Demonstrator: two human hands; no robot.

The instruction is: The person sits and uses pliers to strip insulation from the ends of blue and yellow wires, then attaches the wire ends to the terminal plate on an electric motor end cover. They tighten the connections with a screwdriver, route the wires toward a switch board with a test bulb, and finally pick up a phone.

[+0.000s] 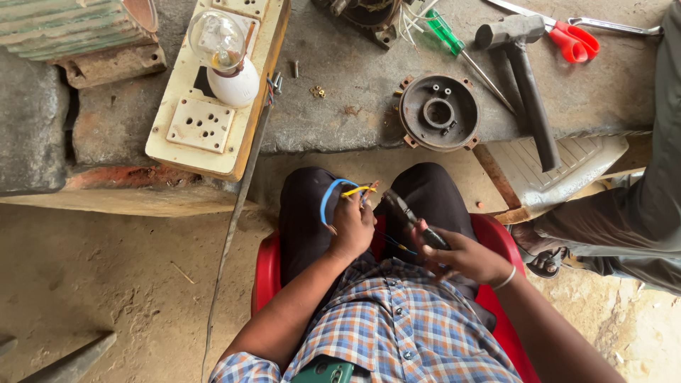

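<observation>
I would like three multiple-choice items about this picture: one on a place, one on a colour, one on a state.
1. Where does the hammer lie?
A. on the stone slab
B. on the person's lap
C. on the dirt floor

2. Which colours are the wires in the left hand?
A. green and white
B. blue and yellow
C. black and pink

3. What does the right hand do?
A. rests empty
B. holds pliers
C. holds the light bulb

Answers: 1 A, the hammer rests on the slab near the red-handled scissors; 2 B, a blue loop and a yellow strand show; 3 B, the fingers close round the pliers' handles.
</observation>
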